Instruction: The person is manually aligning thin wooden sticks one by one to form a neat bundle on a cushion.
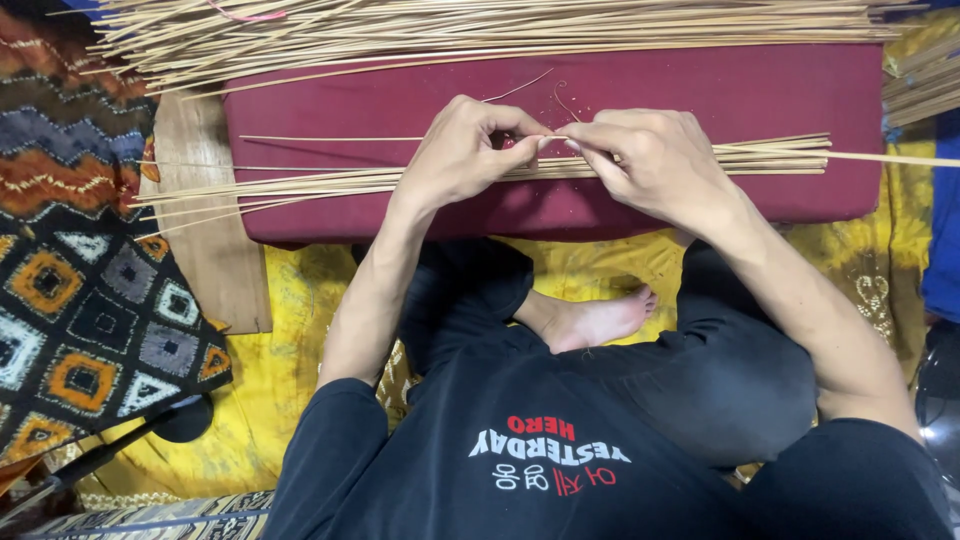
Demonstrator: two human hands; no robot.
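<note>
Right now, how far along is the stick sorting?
Looks done: a row of thin sticks lies flat on the maroon cushion. In hand: the left hand and right hand pinch one stick between the fingertips. Left: a big loose pile of sticks waits behind the cushion.

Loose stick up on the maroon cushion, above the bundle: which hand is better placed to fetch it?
Probably the left hand: the loose stick runs out to its side, while the right hand pinches over the stick bundle.
</note>
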